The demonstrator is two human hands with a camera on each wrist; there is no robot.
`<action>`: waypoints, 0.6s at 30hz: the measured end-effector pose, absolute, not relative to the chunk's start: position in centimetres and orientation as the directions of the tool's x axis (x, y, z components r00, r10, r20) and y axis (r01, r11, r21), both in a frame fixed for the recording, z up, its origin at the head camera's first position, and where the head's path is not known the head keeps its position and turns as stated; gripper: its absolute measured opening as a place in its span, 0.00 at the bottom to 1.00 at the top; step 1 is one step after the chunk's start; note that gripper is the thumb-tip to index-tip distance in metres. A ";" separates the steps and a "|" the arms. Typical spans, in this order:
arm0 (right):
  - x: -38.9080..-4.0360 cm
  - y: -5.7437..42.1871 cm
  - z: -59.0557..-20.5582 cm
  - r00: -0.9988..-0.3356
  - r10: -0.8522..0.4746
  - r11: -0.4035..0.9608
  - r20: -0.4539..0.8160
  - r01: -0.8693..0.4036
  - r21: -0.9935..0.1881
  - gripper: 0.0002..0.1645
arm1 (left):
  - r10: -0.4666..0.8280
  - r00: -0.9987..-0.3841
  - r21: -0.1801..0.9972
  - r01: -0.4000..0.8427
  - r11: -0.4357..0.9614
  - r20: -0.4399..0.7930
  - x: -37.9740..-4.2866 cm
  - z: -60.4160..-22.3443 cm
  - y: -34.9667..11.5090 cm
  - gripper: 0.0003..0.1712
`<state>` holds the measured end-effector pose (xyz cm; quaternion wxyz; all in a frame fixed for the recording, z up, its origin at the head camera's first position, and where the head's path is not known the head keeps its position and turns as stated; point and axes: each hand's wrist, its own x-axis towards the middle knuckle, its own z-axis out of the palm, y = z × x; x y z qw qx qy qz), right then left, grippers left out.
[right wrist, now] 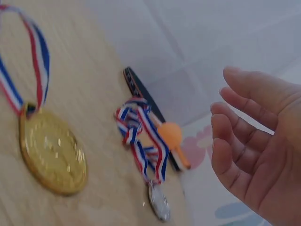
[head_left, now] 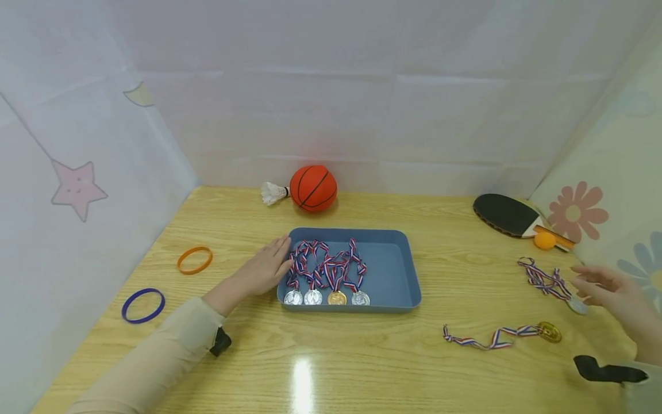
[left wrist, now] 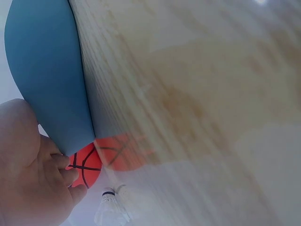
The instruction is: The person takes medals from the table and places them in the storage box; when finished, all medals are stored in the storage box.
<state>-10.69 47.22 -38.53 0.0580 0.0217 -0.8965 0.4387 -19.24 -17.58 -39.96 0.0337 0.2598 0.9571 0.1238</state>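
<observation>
Far left on the table (head_left: 248,368), a blue ring (head_left: 124,310) and an orange ring (head_left: 192,271) lie outside the tray. The left hand (head_left: 264,267) rests at the left wall of the blue tray (head_left: 390,270), fingers extended and close together, pinching no medal. Whether the thumb presses on the rim cannot be told.

Behind the tray, a shuttlecock (head_left: 271,193) sits just beside a red basketball (head_left: 313,188).

Inside the tray, four medals lie in a row along the near wall, ribbons heaped behind them: first silver medal (head_left: 293,297), second silver medal (head_left: 312,296), gold medal (head_left: 337,298), third silver medal (head_left: 360,298). The right part of the tray floor is bare.

Right of the tray, two medals lie on the table: a loose gold medal (head_left: 549,332), ribbon trailing left, and, farther back, a loose silver medal (head_left: 577,305) with bunched ribbon. Beyond them are a black paddle (head_left: 504,214) and an orange ball (head_left: 544,240).

At far right, the right hand (head_left: 618,296) hangs near the loose silver medal, fingers spread and loosely bent, holding nothing.

Judged status: four medals placed; two left, neither yet gripped.
</observation>
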 end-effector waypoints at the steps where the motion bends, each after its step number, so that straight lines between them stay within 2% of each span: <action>1: -10.6 47.9 -39.1 -0.994 0.035 0.636 0.104 -0.058 -0.770 0.15 | 0.505 -0.863 0.256 0.489 0.834 0.000 -19.2 -39.9 -17.6 0.34; 3: -10.6 49.3 -40.5 -0.996 0.068 0.668 0.055 0.005 -0.744 0.13 | 0.506 -0.863 0.254 0.489 0.834 0.001 -19.2 -40.0 -17.6 0.34; 10: -10.7 52.1 -44.0 -0.977 0.153 0.746 -0.149 0.213 -0.631 0.43 | 0.505 -0.863 0.253 0.488 0.836 -0.005 -19.0 -40.2 -17.6 0.34; 13: -10.9 52.3 -44.4 -0.970 0.165 0.775 -0.177 0.239 -0.586 0.45 | 0.505 -0.863 0.255 0.487 0.835 -0.004 -19.0 -40.2 -17.6 0.34; 18: -11.0 52.0 -44.2 -0.982 0.104 0.830 -0.161 0.175 -0.530 0.42 | 0.507 -0.862 0.253 0.490 0.834 -0.002 -19.0 -40.1 -17.6 0.34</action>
